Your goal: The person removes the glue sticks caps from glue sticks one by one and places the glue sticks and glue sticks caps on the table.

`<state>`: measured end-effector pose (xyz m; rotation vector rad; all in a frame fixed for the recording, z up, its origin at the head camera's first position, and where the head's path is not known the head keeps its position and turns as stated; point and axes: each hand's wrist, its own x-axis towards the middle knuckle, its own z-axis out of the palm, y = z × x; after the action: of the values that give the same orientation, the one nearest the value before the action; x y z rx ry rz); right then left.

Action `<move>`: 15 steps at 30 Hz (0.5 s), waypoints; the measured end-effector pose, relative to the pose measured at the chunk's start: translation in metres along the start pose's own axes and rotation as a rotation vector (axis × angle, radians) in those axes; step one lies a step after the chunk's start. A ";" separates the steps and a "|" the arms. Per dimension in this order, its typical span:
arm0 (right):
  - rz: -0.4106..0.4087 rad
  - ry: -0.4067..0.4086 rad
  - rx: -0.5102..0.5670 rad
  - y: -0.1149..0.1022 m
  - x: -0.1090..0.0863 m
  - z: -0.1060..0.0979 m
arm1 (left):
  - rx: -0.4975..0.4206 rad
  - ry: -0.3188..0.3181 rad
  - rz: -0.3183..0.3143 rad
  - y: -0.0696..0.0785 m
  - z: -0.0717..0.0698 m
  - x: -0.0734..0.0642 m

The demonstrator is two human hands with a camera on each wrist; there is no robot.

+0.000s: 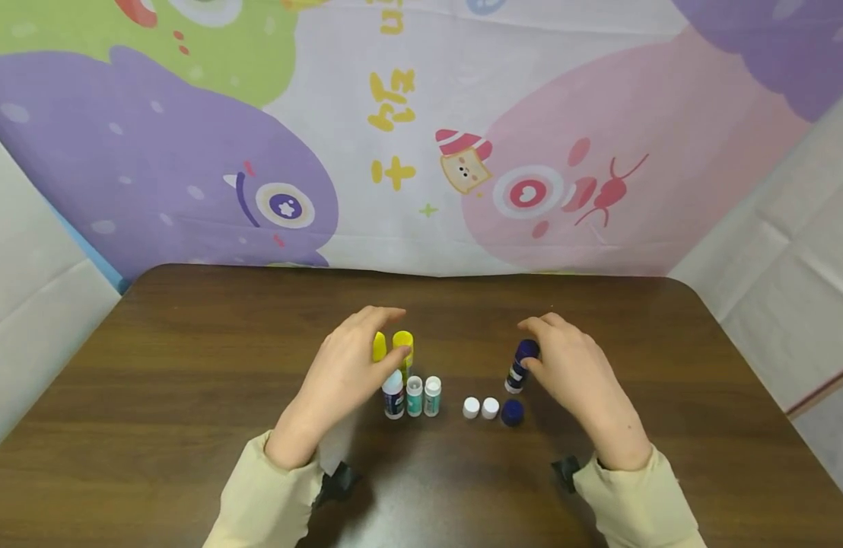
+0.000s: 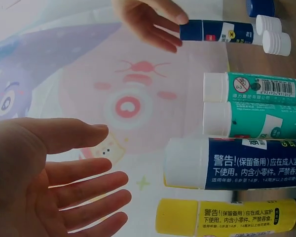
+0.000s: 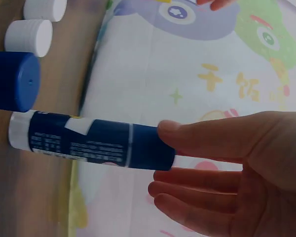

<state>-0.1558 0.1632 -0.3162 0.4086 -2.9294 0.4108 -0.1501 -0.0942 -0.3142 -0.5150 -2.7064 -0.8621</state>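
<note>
My right hand [image 1: 575, 373] is spread around the top of a capped navy glue stick [image 3: 89, 138] that stands on the table. Its thumb overlaps the cap in the right wrist view, while the other fingers lie apart from it, loosely extended. My left hand [image 1: 349, 365] hovers with fingers apart and nothing in them, beside a group of upright glue sticks. In that group are a navy glue stick [image 2: 237, 163] with its white top bare, two green glue sticks [image 1: 414, 397] without caps, and a yellow glue stick [image 1: 404, 354]. Another yellow piece [image 1: 379, 347] is partly hidden behind the left hand.
Two white caps [image 1: 480, 409] and a navy cap [image 1: 513, 412] stand in a row between the two groups, nearer the front. The brown wooden table [image 1: 189, 426] ends at a cartoon-printed cloth [image 1: 421, 236] behind, with pale cloth at both sides.
</note>
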 end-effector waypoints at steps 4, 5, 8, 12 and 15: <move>-0.003 -0.024 -0.003 0.001 0.002 0.003 | 0.009 -0.013 0.003 0.001 0.001 0.000; -0.004 -0.025 -0.006 0.001 0.003 0.004 | 0.009 -0.016 0.002 0.001 0.001 0.000; -0.009 -0.026 -0.006 0.003 0.004 0.006 | 0.011 -0.023 0.008 0.002 0.003 0.000; -0.020 -0.042 0.003 0.004 0.005 0.008 | 0.019 -0.030 0.024 0.003 0.006 0.000; -0.037 -0.040 0.009 0.005 0.005 0.009 | 0.026 -0.029 0.042 0.003 0.008 -0.001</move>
<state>-0.1632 0.1637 -0.3249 0.4773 -2.9545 0.4153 -0.1492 -0.0869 -0.3192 -0.5806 -2.7192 -0.8138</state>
